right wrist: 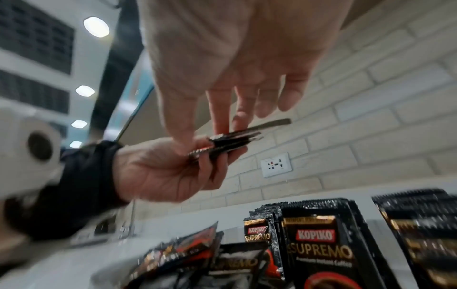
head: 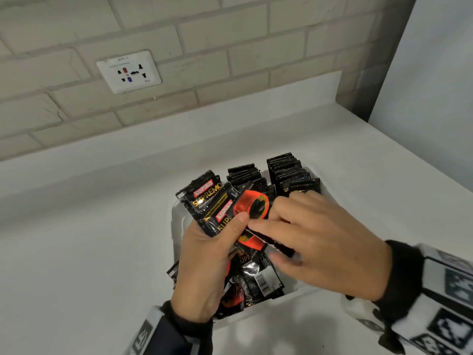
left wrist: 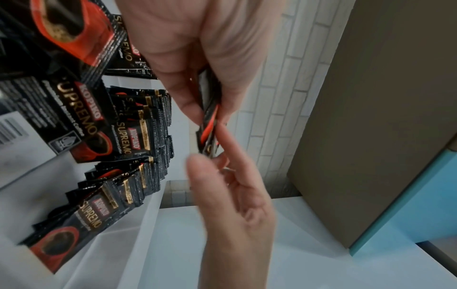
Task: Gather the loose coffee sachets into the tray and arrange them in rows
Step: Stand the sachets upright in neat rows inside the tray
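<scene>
My left hand (head: 230,226) grips a fanned stack of black and red coffee sachets (head: 212,203) above the white tray (head: 176,226). My right hand (head: 271,221) pinches one sachet at the stack's near end with thumb and fingers; the right wrist view shows this pinch on the edge-on stack (right wrist: 237,140). At the tray's far end, sachets stand upright in rows (head: 289,172). Loose sachets (head: 258,280) lie jumbled in the near end, partly hidden by both hands. One sachet (head: 172,274) pokes out past the tray's left side.
The tray sits on a white counter (head: 89,239) against a brick wall with a socket plate (head: 128,71). A tall panel (head: 435,73) rises at the right, and the counter's edge runs diagonally at the right.
</scene>
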